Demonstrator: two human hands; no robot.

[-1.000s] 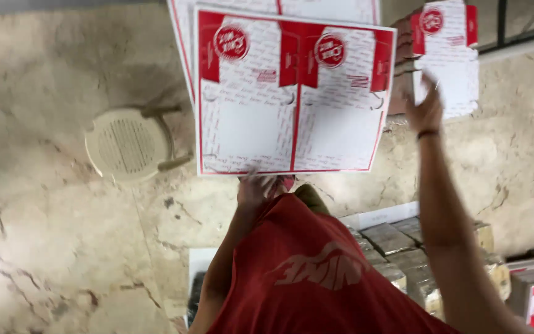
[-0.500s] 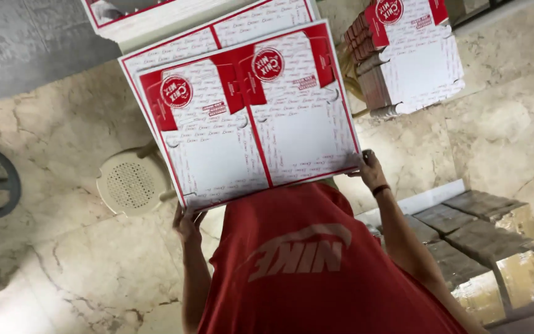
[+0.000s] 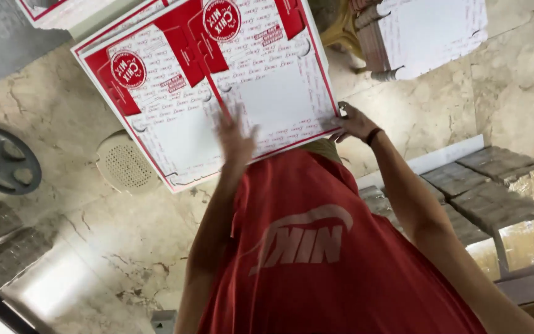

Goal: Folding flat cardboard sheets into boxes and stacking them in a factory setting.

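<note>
Right hand (image 3: pixel 355 124) pinches the flat red-and-white carton blank's (image 3: pixel 217 86) near corner to steady it; left hand (image 3: pixel 236 137), fingers spread and gripping nothing, presses its printed face flat

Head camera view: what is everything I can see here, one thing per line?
Flat box blank: one, white with red printed panels, centre top, in the person's hands.
Stack of blanks: one pile, white with brown edges, top right.
More printed sheets: count unclear, white and red, top left corner.
Round perforated stool: one, cream, partly under the blank.
Spoked wheel: one, dark grey, left edge.
Marble floor: beige, veined, all around.
Wooden slats: several, grey-brown, right.
Shirt: red, bottom centre.
Left hand: blurred, on the blank's face.
Right hand: dark wristband, at the blank's right edge.
</note>
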